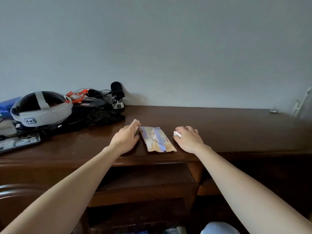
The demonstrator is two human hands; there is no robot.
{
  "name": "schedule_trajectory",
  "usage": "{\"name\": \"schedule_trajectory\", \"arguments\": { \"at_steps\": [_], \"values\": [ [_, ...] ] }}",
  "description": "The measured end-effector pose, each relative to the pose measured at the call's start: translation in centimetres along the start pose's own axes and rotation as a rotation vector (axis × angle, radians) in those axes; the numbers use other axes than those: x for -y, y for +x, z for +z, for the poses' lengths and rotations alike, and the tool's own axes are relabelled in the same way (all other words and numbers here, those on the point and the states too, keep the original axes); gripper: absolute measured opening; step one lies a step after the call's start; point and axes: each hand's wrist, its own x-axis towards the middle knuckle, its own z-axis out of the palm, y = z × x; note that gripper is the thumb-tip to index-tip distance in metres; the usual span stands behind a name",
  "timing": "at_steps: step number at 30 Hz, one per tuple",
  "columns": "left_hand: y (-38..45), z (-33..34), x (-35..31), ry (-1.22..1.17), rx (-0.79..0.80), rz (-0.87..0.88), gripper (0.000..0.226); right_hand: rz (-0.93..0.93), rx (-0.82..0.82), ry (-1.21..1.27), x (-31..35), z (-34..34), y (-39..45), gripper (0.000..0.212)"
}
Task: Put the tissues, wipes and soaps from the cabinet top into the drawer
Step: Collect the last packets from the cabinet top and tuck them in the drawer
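Note:
A flat beige and purple wipes pack point(157, 140) lies on the dark wooden cabinet top point(236, 129), near its front edge. My left hand point(125, 139) rests just left of the pack, its fingers closed around a small pale packet point(136, 121) that sticks out at the fingertips. My right hand point(189, 138) sits on the right of the pack, curled over a small white item point(177, 133), mostly hidden by the fingers. Below the front edge, an open drawer point(146, 186) shows a dark inside.
A grey headset point(42, 110), black cables, a black microphone point(117, 89) and orange parts are piled at the back left. A dark tablet-like board point(18, 142) lies at the far left. A curved chair back point(15, 188) stands low left. The wall rises behind.

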Motion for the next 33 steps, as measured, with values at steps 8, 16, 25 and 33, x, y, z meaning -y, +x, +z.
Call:
{"name": "schedule_trajectory", "arguments": {
  "at_steps": [8,16,25,33],
  "values": [
    [-8.3,-2.8,-3.1,-0.686,-0.416,-0.034,0.033,-0.227,-0.41,0.814,2.4,-0.1,-9.6,0.076],
    [-23.7,4.3,-2.4,-1.67,0.164,-0.608,0.043,-0.455,-0.124,0.861,4.1,11.1,-22.1,0.083],
    [-33.2,16.3,0.6,-1.52,0.561,-1.111,0.04,-0.277,0.414,0.733,-2.9,24.5,-33.1,0.091],
    [-34.1,22.4,1.4,-1.259,0.543,-1.196,0.034,0.004,0.581,0.739,-6.2,29.9,-31.0,0.096]
  ]
}}
